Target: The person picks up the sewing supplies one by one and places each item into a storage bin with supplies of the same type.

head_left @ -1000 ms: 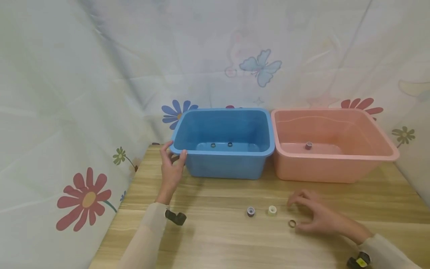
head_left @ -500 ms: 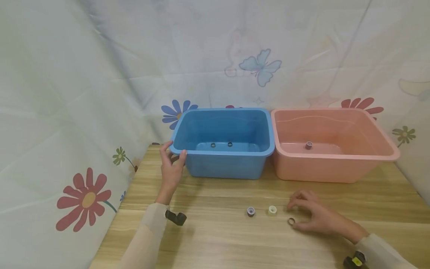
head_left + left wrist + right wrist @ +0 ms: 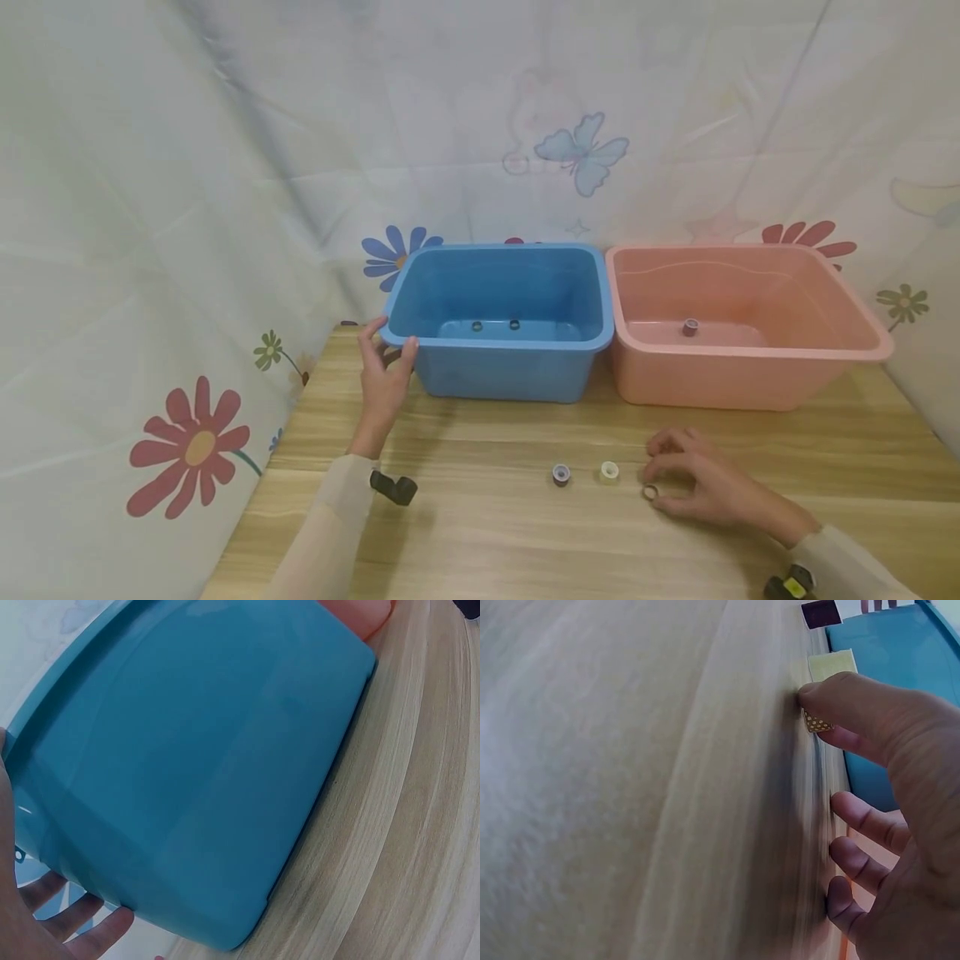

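My left hand (image 3: 385,383) grips the left front corner of a blue plastic bin (image 3: 502,371), thumb on the rim and fingers under it; in the left wrist view, the bin's wall fills most of the frame. On the wooden table, my right hand (image 3: 701,483) pinches a small gold thimble ring (image 3: 818,723) with a dimpled band between thumb and index finger, low over the wood. Its other fingers are bent, their tips near the tabletop. Left of it sit a cream spool-like piece (image 3: 609,472) and a dark purple one (image 3: 561,475), both with a hole in the middle.
A pink bin (image 3: 705,379) stands against the blue bin's right side, with one purple spool-like piece (image 3: 690,327) inside. Two small rings lie in the blue bin, one of them a ring (image 3: 514,325) near its middle. A patterned curtain (image 3: 450,125) hangs behind the table.
My right thumb and index finger have closed in on the ring, which has shifted slightly up and left. The left hand stays on the blue bin.
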A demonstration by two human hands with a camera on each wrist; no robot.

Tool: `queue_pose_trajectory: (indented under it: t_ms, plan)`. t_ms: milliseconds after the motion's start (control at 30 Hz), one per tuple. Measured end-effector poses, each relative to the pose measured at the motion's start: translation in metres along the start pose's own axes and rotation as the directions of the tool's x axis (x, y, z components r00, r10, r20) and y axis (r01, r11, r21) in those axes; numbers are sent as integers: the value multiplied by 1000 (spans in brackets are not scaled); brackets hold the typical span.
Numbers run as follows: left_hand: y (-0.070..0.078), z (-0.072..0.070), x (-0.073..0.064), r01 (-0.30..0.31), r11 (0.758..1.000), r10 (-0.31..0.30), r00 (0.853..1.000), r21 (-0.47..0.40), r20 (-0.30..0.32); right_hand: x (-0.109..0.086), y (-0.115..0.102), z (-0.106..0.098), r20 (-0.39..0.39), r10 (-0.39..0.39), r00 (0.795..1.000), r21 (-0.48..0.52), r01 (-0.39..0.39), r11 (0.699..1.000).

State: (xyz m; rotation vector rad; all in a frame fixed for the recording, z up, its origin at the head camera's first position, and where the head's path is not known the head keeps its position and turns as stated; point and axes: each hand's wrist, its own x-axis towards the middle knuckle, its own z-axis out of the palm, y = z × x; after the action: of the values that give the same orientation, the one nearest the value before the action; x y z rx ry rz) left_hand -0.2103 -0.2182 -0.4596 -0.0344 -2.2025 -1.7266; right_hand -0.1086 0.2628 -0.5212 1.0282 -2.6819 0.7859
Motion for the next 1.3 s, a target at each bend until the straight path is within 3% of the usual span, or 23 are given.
queue_pose_trajectory:
  t_ms: [133, 367, 933, 1300]
  plan:
    - [5, 0, -1, 11, 1000, -11, 1000, -3, 13, 0, 1, 1, -9, -6, 1000, 4, 6, 1000]
    - [35, 0, -12, 17, 1000, -17, 1000, -7, 27, 0, 2, 1, -23, -25, 999, -1, 25, 1000]
    - [32, -1, -14, 19, 1000, -19, 1000, -10, 12, 18, -5, -24, -56, -94, 994, -23, 93, 995]
    - [35, 0, -15, 19, 1000, -19, 1000, 2, 23, 33, -13, -56, -98, -191, 977, -47, 187, 981]
